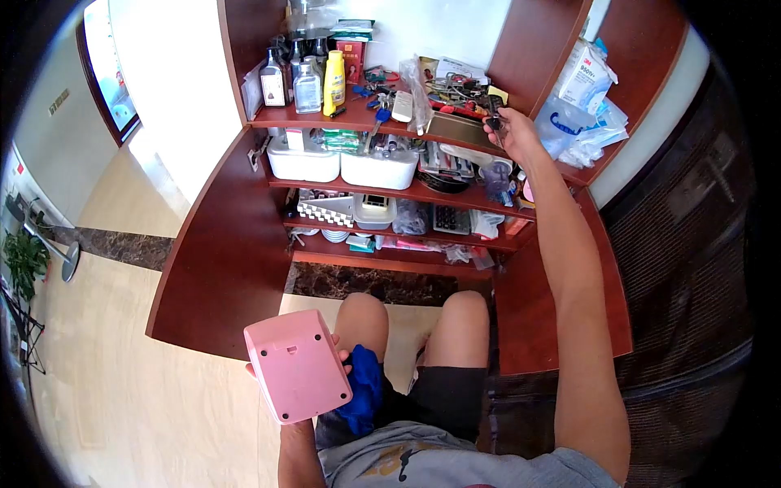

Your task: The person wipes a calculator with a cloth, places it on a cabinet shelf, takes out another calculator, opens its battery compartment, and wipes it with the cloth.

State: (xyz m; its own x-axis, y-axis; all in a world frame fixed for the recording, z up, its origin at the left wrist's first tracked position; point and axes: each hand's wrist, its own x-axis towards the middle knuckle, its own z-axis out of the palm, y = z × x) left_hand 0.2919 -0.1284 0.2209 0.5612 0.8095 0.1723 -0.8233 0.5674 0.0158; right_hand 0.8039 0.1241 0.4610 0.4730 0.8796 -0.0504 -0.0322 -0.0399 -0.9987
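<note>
My left hand [343, 358] is wrapped around a pink plastic device [298, 366], perhaps a calculator, with its underside facing up. Dark round feet sit at its corners, and a small battery-cover latch shows near the upper middle. A blue cloth [363, 392] hangs right beside these fingers over my thigh; whether the hand also grips it is unclear. My right hand [512, 134] reaches to the right end of the upper shelf, fingers closed around a small dark object [494, 124] that looks like keys. Just left of it lies a flat brownish box [457, 130].
The cabinet's upper shelf [285, 116] holds bottles, a yellow bottle [334, 81], cables and tools. Below are white bins [378, 172], a black calculator [451, 220] and plastic bags. Open doors stand left [220, 252] and right [561, 301]. A mask box [584, 77] sits at right.
</note>
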